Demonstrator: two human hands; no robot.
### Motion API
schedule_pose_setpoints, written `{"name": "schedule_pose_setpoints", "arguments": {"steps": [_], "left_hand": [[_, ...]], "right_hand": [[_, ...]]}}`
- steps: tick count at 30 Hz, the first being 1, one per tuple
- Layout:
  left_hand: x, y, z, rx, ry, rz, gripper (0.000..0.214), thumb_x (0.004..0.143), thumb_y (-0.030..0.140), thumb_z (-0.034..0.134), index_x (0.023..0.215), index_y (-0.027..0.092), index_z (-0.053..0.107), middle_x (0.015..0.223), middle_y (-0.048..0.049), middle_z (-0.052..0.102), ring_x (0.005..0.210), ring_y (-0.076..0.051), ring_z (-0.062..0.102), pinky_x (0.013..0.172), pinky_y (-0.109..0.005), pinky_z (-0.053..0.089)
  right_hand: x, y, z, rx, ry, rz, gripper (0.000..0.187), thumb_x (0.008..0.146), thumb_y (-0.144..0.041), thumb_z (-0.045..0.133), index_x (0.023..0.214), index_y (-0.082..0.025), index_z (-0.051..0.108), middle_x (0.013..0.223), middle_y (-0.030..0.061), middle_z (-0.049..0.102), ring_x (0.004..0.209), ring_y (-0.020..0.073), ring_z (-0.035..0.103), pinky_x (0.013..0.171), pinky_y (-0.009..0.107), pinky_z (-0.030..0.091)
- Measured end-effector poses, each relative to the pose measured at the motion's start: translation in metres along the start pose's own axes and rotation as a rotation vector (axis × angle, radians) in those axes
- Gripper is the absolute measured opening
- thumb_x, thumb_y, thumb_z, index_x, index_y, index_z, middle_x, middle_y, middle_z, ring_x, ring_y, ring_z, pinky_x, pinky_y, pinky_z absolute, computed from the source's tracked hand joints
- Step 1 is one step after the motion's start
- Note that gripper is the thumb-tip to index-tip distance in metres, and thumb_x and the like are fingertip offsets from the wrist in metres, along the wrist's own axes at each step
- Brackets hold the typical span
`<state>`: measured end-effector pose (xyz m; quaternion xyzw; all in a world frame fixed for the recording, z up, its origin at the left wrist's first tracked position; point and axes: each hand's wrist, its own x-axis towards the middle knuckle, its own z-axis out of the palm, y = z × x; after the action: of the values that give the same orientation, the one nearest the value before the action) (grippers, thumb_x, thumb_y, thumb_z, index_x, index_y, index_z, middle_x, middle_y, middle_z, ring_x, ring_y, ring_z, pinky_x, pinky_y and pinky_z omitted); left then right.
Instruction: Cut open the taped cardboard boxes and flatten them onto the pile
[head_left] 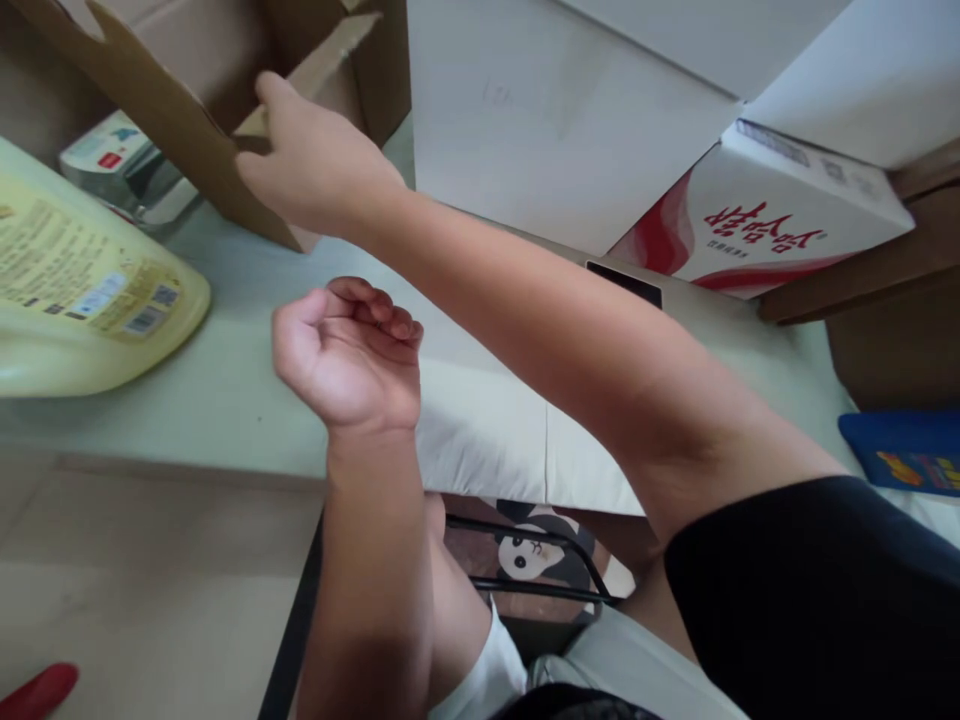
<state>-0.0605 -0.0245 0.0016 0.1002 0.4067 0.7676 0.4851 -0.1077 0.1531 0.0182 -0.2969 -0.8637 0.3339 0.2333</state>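
My right hand [322,160] reaches across to the upper left and grips the edge of an open cardboard box [202,150] between thumb and fingers. Part of the grip is hidden behind the hand. Lower down, my left hand [352,350] is palm up above the pale table cover. Its fingers curl loosely, the thumb stands apart, and nothing lies in the palm. By the box's near wall is a clear plastic package [127,160] with a white and red label. A large pale yellow bottle [97,290] fills the left edge.
A big white box [517,120] stands behind my right forearm. To its right are a red-and-white carton [757,215] and a brown wooden piece [862,270]. A blue packet [900,450] lies at far right. Below are a black metal frame [525,590] and a red object [41,690].
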Motion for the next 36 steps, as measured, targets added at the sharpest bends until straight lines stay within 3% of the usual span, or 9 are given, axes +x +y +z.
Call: {"name": "schedule_pose_setpoints", "arguments": {"steps": [3,7,11,15,20,23,25,30,36], "left_hand": [[0.002,0.002,0.005,-0.038,0.131,0.075,0.029,0.084,0.039,0.042,0.061,0.022,0.045,0.057,0.0012,0.036,0.048,-0.012,0.035,0.049,-0.027,0.032],[0.009,0.005,0.008,-0.135,0.505,0.551,0.027,0.082,0.031,0.031,0.057,0.022,0.033,0.058,0.0048,0.019,0.047,-0.009,0.022,0.051,-0.027,0.017],[0.012,0.004,0.002,-0.064,0.519,0.829,0.020,0.088,0.024,0.029,0.069,0.023,0.032,0.069,0.0037,0.023,0.060,-0.011,0.034,0.061,-0.027,0.023],[0.009,-0.009,0.002,0.101,0.313,0.710,0.015,0.087,0.029,0.033,0.083,0.022,0.045,0.086,-0.0015,0.046,0.083,-0.016,0.051,0.072,-0.030,0.030],[-0.004,-0.048,0.024,0.278,-0.290,0.400,0.043,0.078,0.056,0.052,0.108,0.027,0.065,0.127,-0.0044,0.060,0.124,-0.027,0.055,0.091,-0.039,0.045],[-0.018,-0.070,0.046,0.307,-0.630,0.273,0.048,0.087,0.066,0.050,0.107,0.027,0.071,0.118,-0.0049,0.069,0.124,-0.029,0.061,0.104,-0.044,0.046],[-0.024,-0.081,0.055,0.323,-0.695,0.323,0.047,0.089,0.065,0.053,0.100,0.024,0.074,0.105,-0.0052,0.073,0.111,-0.027,0.067,0.103,-0.043,0.048],[-0.017,-0.097,0.057,0.449,-0.620,0.560,0.035,0.086,0.054,0.069,0.090,0.020,0.074,0.074,-0.0001,0.070,0.070,-0.016,0.063,0.071,-0.030,0.048],[-0.019,-0.106,0.056,0.557,-0.509,0.706,0.039,0.074,0.037,0.080,0.106,0.017,0.069,0.093,-0.0021,0.065,0.084,-0.014,0.058,0.082,-0.027,0.047]], "right_hand": [[-0.047,-0.025,-0.023,-0.282,0.019,0.185,0.026,0.098,-0.025,0.061,0.116,-0.011,0.049,0.123,0.0054,0.067,0.136,0.0295,0.057,0.120,0.051,0.044],[-0.118,-0.021,-0.049,-0.181,0.165,0.177,0.043,0.101,-0.032,0.054,0.137,-0.010,0.048,0.132,0.0028,0.065,0.131,0.0233,0.061,0.119,0.041,0.045],[-0.213,0.013,-0.078,0.044,0.360,0.120,0.053,0.093,-0.053,0.066,0.134,-0.020,0.056,0.132,0.0036,0.067,0.120,0.0240,0.068,0.109,0.040,0.055],[-0.331,0.035,-0.109,0.141,0.582,0.132,0.060,0.085,-0.063,0.072,0.134,-0.029,0.061,0.130,0.0060,0.068,0.123,0.0283,0.066,0.105,0.046,0.058],[-0.442,0.050,-0.120,0.108,0.813,0.172,0.066,0.079,-0.060,0.078,0.138,-0.035,0.060,0.133,0.0076,0.065,0.127,0.0308,0.063,0.106,0.049,0.057],[-0.459,0.056,-0.120,0.036,0.863,0.214,0.069,0.080,-0.057,0.078,0.141,-0.035,0.056,0.137,0.0064,0.062,0.132,0.0308,0.059,0.113,0.052,0.052],[-0.454,0.060,-0.123,-0.020,0.901,0.242,0.075,0.080,-0.057,0.078,0.146,-0.038,0.050,0.146,0.0047,0.056,0.137,0.0311,0.055,0.118,0.054,0.047],[-0.435,0.068,-0.127,0.084,0.907,0.298,0.084,0.087,-0.063,0.068,0.159,-0.047,0.026,0.146,0.0016,0.059,0.135,0.0293,0.058,0.107,0.052,0.054],[-0.453,0.063,-0.119,0.265,0.866,0.140,0.022,0.098,-0.043,0.059,0.114,-0.036,0.073,0.123,0.0015,0.073,0.118,0.0248,0.069,0.106,0.051,0.056]]}}
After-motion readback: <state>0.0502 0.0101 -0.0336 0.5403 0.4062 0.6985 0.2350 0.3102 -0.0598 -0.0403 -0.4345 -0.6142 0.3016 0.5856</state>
